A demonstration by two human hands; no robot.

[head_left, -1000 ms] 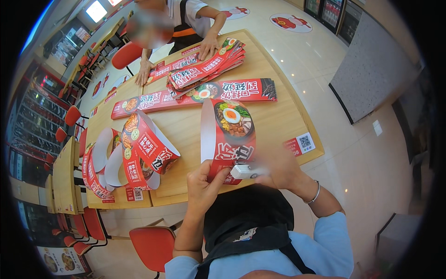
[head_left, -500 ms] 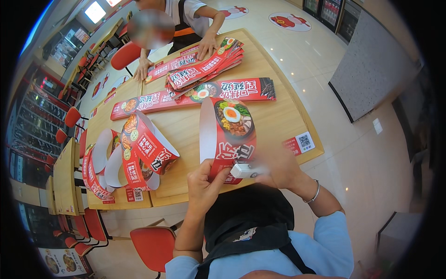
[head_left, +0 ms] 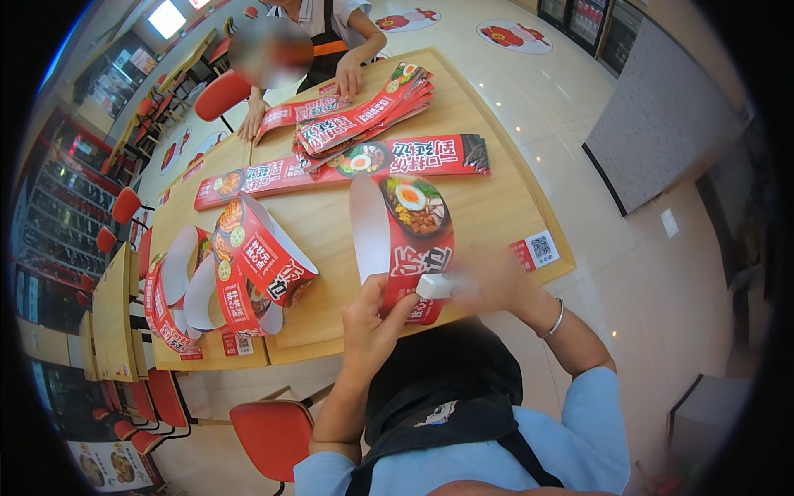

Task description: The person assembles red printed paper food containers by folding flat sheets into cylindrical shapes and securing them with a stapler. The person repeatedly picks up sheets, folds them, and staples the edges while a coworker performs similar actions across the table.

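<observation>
My left hand (head_left: 370, 318) is closed on the overlapping ends of a red printed paper sleeve (head_left: 416, 240), which is bent into a loop and shows a bowl with an egg. In my right hand (head_left: 495, 283), blurred by motion, is a white stapler (head_left: 433, 287). Its blocky end lies against the sleeve's lower part, beside my left thumb. Several looped sleeves (head_left: 241, 269) stand together at the left of the table.
Flat sleeves (head_left: 430, 159) lie stacked across the wooden table (head_left: 484, 236). A fanned pile (head_left: 364, 116) sits behind them. Across the table a co-worker's hands (head_left: 349, 78) touch another flat sleeve. A red chair (head_left: 271, 430) stands at my left.
My two hands, the loop and the stapler have shifted slightly. The co-worker's hand at the pile has lifted a little and moved left, and the flat sleeve there now bends up.
</observation>
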